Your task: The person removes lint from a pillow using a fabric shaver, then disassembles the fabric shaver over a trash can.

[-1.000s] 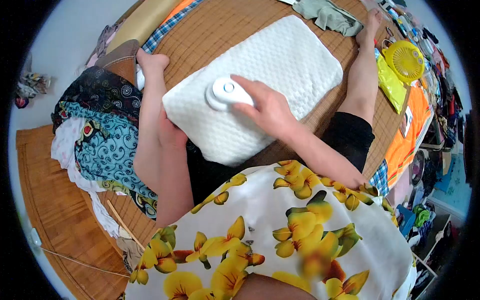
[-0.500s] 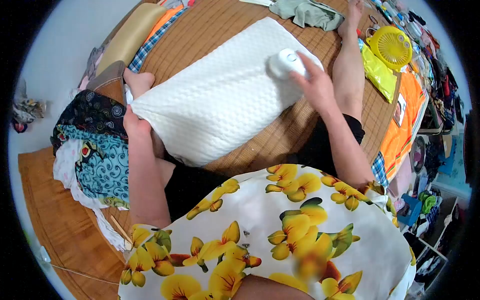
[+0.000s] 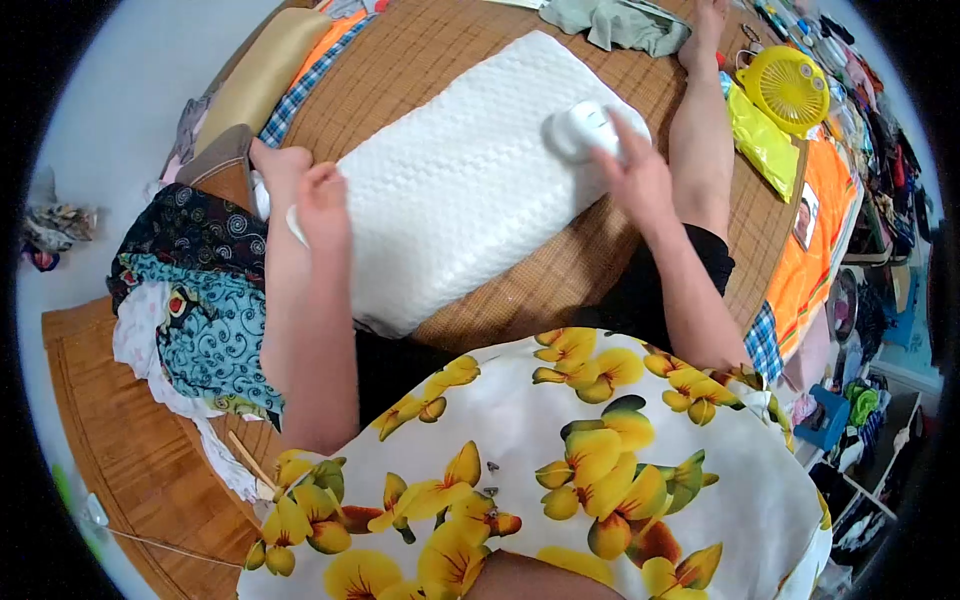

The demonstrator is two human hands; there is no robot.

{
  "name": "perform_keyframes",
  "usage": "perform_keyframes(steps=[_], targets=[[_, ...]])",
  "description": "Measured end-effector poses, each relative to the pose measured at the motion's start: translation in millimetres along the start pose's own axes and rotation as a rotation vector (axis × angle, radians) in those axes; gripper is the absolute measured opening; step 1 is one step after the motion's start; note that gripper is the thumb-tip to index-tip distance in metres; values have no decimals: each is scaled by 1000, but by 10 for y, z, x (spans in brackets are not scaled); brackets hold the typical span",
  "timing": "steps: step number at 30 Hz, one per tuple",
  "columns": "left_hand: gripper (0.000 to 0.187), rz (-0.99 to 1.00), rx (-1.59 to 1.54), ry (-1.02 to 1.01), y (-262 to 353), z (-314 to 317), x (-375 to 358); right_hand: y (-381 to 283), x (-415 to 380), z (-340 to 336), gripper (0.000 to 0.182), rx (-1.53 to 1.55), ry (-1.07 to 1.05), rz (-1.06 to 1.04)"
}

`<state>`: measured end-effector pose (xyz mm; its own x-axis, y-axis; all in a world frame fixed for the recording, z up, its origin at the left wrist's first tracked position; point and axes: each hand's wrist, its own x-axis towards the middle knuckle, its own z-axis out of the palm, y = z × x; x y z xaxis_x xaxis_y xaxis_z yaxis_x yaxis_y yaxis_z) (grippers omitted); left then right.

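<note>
A white textured pillow (image 3: 470, 180) lies across the woven mat between the legs. My right hand (image 3: 640, 180) is closed around a white lint remover (image 3: 588, 130), a rounded device pressed against the pillow's upper right part. At the pillow's left end my left hand (image 3: 325, 205) is raised with its fingers curled in. A white flap of the cover (image 3: 297, 225) sticks out on the left side of that hand; the grip itself is partly hidden and slightly blurred.
The woven mat (image 3: 520, 300) spreads beneath. Patterned clothes (image 3: 205, 310) are heaped at left, beside a beige cushion (image 3: 262, 80). A yellow fan (image 3: 787, 90), a yellow packet (image 3: 762, 145) and orange cloth (image 3: 825, 225) lie at right. A grey-green cloth (image 3: 620, 25) is at the back.
My left hand has moved right and up, and the pillow's stretched left corner has come in with it. My right hand and the lint remover have shifted slightly on the pillow.
</note>
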<state>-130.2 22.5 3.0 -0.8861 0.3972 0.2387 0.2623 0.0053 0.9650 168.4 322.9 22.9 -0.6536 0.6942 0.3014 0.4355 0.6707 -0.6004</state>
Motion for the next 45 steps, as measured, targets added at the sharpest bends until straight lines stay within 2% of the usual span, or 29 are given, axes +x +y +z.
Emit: perform_keyframes(steps=[1,2,3,5,7,8,10,11,12,13,14,16,20,23,28,30,33,34,40,42,45], targets=[[19,-36,42,-21,40,154,-138,86,34,-19,58,9,111,88],[19,-73,89,-72,176,267,-304,203,133,-95,60,27,123,173],[18,-105,136,-119,320,351,-460,275,227,-166,58,44,174,181],[17,-172,27,-148,349,452,-641,161,297,-280,57,64,223,181],[17,-186,17,-161,332,543,-793,-186,204,-485,54,675,47,407],[16,-161,38,-199,337,595,-839,-156,145,-484,45,937,-48,504],[16,-121,70,-248,432,672,-891,-267,4,-470,39,1400,-89,736],[17,-182,70,-288,496,705,-927,-288,-72,-447,39,1412,-77,733],[18,-243,69,-327,546,737,-952,-291,-141,-422,37,1605,-130,753],[18,-232,75,-367,577,763,-962,-279,-198,-410,36,1795,-188,766],[18,-224,78,-373,613,799,-977,-253,-249,-401,36,1802,-180,759],[19,-199,31,-391,702,874,-1011,-239,-341,-410,40,2089,-324,748],[19,-214,46,-458,887,994,-1077,-262,-489,-508,43,2246,-393,737],[17,-124,215,-506,1225,1178,-1163,-280,-584,-605,45,2317,-380,723],[17,-93,244,-585,1332,1302,-1254,-278,-681,-673,44,2415,-358,684],[17,-55,267,-601,1392,1404,-1281,-271,-712,-740,43,2473,-417,651],[17,-10,294,-656,1458,1615,-1296,-276,-735,-929,44,2419,-392,561],[18,-32,274,-687,1447,1675,-1303,-270,-725,-963,44,2381,-387,509],[18,-33,390,-808,1628,2191,-1339,122,-790,-1190,43,2611,-347,379],[19,-58,316,-838,1624,2371,-1371,250,-832,-1226,42,2707,-345,340],[20,-114,382,-899,1673,2635,-1472,396,-929,-1385,43,2729,-273,373]])
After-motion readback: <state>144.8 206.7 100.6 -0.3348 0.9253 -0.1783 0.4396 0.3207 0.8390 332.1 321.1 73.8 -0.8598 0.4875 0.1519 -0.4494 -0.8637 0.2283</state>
